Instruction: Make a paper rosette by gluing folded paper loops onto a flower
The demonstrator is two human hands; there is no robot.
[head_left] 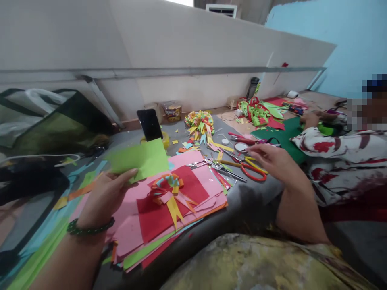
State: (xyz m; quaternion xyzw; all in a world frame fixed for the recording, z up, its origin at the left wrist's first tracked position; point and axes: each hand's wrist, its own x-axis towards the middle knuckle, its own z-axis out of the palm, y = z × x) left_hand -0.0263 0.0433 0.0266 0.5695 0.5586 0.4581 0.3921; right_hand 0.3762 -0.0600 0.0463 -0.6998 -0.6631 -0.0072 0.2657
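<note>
My left hand [110, 195] grips a sheet of light green paper [148, 159] between thumb and fingers, above a stack of coloured paper. On the stack, a red sheet [148, 217] carries a small paper-strip rosette [167, 185] with yellow and pink tails. My right hand [273, 163] is over the right of the table with its fingers stretched out loosely, seemingly holding nothing. Close to its fingertips are a white round disc [241, 147] and orange-handled scissors [254, 172]. Another pair of metal scissors [225, 167] lies across the paper stack's edge.
A black phone [150, 125] stands upright behind the green sheet. Further back are a larger multicoloured paper rosette [199, 123] and a snack cup [172, 110]. Long paper strips [75, 193] lie at left. At right, a person in a patterned sleeve [317, 149] works beside green paper [282, 133].
</note>
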